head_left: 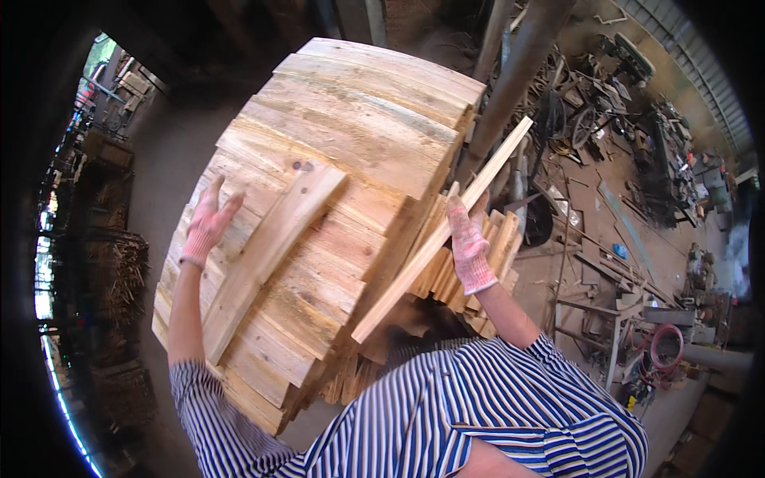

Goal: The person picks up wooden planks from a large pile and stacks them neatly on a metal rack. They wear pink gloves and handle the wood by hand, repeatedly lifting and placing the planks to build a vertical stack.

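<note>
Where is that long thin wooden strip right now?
In the head view the long thin wooden strip is gripped in the right hand, slanting up to the right beside the stack of wide planks, above a pile of short boards.

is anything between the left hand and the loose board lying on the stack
Nothing visible. The left hand rests on the stack right beside the board, bare wood between them. The right hand grips a thin strip off to the side.

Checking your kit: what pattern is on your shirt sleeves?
Blue and white stripes on the shirt, clearest in the head view.
</note>
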`<state>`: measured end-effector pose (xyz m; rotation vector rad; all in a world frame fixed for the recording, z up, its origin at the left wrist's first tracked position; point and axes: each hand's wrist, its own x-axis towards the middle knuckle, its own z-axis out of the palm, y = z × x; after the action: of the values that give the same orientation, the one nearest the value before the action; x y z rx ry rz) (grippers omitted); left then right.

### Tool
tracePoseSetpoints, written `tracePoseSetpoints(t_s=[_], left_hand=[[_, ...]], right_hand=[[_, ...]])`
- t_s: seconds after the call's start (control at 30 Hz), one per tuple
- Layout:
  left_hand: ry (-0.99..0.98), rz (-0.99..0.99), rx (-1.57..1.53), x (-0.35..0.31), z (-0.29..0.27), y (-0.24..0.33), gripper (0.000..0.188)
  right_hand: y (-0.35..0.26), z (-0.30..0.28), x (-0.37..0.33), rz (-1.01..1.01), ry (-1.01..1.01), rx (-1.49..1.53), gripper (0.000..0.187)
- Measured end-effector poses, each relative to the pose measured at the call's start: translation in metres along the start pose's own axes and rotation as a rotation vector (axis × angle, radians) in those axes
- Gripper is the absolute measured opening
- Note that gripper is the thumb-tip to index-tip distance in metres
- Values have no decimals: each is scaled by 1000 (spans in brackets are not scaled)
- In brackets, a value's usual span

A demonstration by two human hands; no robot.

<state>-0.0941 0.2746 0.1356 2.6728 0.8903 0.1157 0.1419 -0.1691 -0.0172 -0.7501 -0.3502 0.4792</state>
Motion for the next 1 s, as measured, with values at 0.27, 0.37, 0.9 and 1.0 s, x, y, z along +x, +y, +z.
tracePoseSetpoints(t_s=[0.27, 0.37, 0.9, 1.0], left_hand=[[216, -233, 248, 177, 47, -80, 73], [192, -230, 79, 212, 55, -103, 72], [393, -324, 214, 198, 66, -64, 68], [713, -174, 35, 171, 50, -99, 71]], right_hand=[[66, 46, -27, -58, 92, 137, 98], [80, 51, -36, -9, 162, 445, 95], [66, 96, -41, 89, 393, 456, 82], [23, 92, -25, 83, 364, -222, 88]])
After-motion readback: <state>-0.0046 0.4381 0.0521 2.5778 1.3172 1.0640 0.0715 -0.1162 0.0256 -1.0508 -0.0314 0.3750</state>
